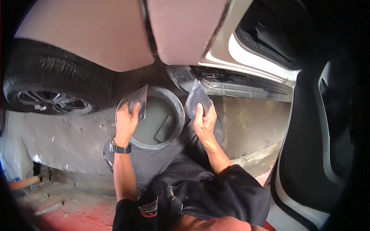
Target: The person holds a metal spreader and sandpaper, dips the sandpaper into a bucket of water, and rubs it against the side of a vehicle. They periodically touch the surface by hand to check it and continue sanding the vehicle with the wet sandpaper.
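Observation:
My left hand (128, 115), with a dark watch on its wrist, pinches a thin, shiny grey sheet (140, 101) that looks like wet sandpaper. A second grey sheet (197, 95) of the same look is gripped in my right hand (205, 120), thumb on its face and one corner pointing up. Between the hands stands a round bucket (179, 111) of cloudy grey water (152, 115). Inside it, a dark rectangular block (165, 129) lies at the lower right. Both sheets are held at the bucket's sides, the left one overlapping its rim in view.
Pinkish car body panels (185, 30) hang above the bucket, with a tyre (58, 73) at the left. A black sill (239, 86) runs to the right, where an open car door (316, 142) stands close. An orange-brown handle (25, 183) lies at the lower left.

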